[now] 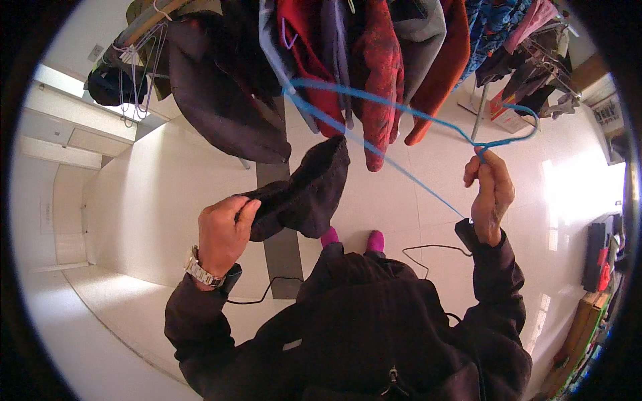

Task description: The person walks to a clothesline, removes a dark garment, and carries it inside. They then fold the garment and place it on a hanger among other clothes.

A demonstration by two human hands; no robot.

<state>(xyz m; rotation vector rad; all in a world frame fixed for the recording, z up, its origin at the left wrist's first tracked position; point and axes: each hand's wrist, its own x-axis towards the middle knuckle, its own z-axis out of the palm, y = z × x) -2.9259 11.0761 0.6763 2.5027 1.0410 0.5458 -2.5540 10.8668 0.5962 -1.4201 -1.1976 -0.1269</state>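
A dark cloth garment (311, 190), perhaps a hood or cap, hangs bunched from the fingers of my left hand (225, 225). My right hand (489, 195) pinches a blue clothes hanger (416, 113) at the neck below its hook. The hanger is tilted, with its far end reaching left in front of the hanging clothes. Nothing is on the hanger, and it stands apart from the dark garment. Wristwatch (205, 270) and cuff show at my left wrist.
Clothes hang in a row ahead, among them a dark garment (225, 95), a red patterned one (381, 85) and an orange one (444, 75). Bare wire hangers (138, 75) dangle at the rail's left end. A drying rack (546, 65) holds small items at the right. Thin black cables (266, 293) run from my wrists.
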